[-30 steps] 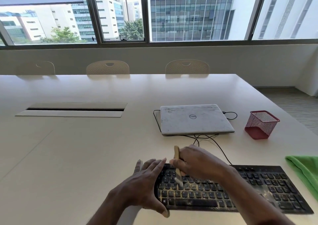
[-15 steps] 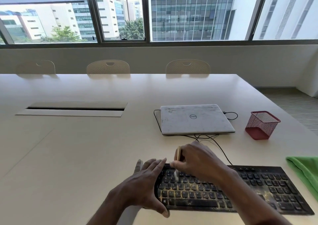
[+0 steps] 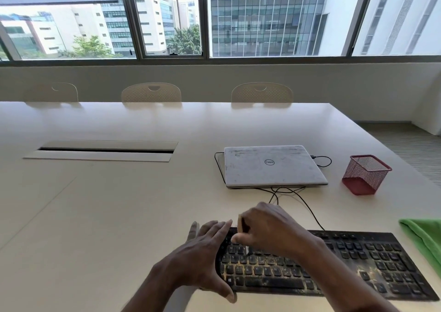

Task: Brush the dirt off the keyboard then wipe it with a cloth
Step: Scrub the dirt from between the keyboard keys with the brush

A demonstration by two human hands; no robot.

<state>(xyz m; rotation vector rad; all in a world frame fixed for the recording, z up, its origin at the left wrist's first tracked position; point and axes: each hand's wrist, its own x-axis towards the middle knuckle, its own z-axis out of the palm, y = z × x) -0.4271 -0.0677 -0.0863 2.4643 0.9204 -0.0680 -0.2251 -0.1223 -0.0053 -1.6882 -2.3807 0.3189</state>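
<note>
Pinching a brush (image 3: pixel 243 224), the right hand (image 3: pixel 269 230) is sweeping the keyboard (image 3: pixel 358 259), the flat left hand (image 3: pixel 200 256) bracing it; brisk strokes risk scattering dirt (image 3: pixel 365 270).

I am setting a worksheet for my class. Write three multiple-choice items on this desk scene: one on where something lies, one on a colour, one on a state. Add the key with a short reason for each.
1. Where does the cloth lie?
A. On the floor
B. On the table, right of the keyboard
C. Spread over the keys

2. What colour is the mesh holder?
A. Blue
B. Red
C. Black

3. What is the right hand doing?
A. Resting flat on the table
B. Holding the cloth
C. Gripping a brush over the keys

Key:
1 B: the green cloth lies at the table's right edge, beside the keyboard.
2 B: its wire mesh is red.
3 C: its fingers curl round the wooden handle above the keyboard.
</note>
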